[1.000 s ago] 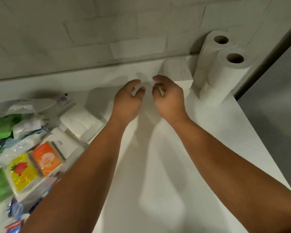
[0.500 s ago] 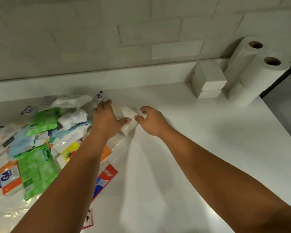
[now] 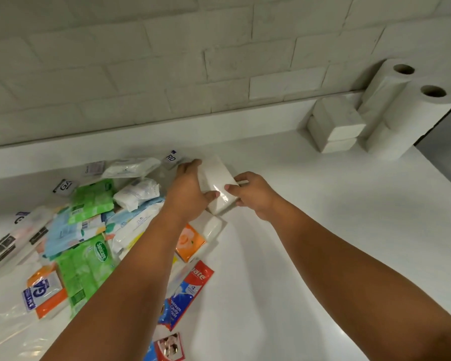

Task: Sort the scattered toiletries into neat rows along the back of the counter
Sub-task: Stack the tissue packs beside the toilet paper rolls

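White glossy table [image 3: 323, 230], with a white brick wall [image 3: 167, 61] behind it above a low ledge. Far left is a loose heap of packets: green wipes pack [image 3: 86, 272], blue and white wrappers, orange pack [image 3: 189, 242], and a red-blue toothpaste sachet [image 3: 190, 287] at the near edge.

At the heap's right edge, mid-table, is the white pack [image 3: 215, 178]. It is oblong, plain and shiny-wrapped, set at a slant. I can't tell if it is lifted.

Left grip [image 3: 189, 194] is curled over its left end with the thumb on the near side. Right grip [image 3: 253, 195] pinches its right end with the thumb on top.

Back right, against the ledge, are two stacked white packs [image 3: 336, 123]. Just beside them are the paper rolls [image 3: 406, 113], standing upright in the corner.
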Available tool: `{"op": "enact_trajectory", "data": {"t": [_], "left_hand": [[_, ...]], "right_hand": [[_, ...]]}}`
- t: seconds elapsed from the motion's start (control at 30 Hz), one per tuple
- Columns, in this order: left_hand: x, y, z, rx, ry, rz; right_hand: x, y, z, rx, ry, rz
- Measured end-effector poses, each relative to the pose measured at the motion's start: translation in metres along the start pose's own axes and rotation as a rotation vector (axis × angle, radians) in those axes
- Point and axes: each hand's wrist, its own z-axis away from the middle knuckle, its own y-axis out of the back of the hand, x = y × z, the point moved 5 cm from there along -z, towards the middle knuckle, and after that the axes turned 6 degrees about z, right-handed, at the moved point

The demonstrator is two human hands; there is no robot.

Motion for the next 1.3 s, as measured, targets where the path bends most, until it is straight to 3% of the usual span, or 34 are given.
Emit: {"op": "enact_trajectory", "data": {"t": [0.17,0.33,0.5,0.67,0.87,1.03,1.3], "left_hand": [[0.021,-0.005,0.002,0.105,-0.117,0.224],[0.050,-0.037,0.007,0.102,0.089,0.527],[0.087,-0.086,0.008,0.003,0.194,0.757],[0.138,-0.143,0.001,-0.106,0.229,0.823],[0.187,-0.211,-0.007,-0.176,0.291,0.793],[0.209,-0.242,-0.015,-0.145,0.327,0.744],[0.231,-0.244,-0.037,-0.041,0.266,0.389]], "right_hand": [[0.003,0.017,0.018,-0.081,0.021,-0.248],[0.010,0.062,0.031,-0.047,0.091,-0.384],[0.029,0.117,0.044,0.033,0.131,-0.295],[0.052,0.190,0.052,0.252,0.128,-0.142],[0.076,0.268,0.050,0.421,0.069,0.070],[0.088,0.306,0.037,0.391,0.038,0.131],[0.080,0.326,0.005,0.310,0.066,0.209]]}}
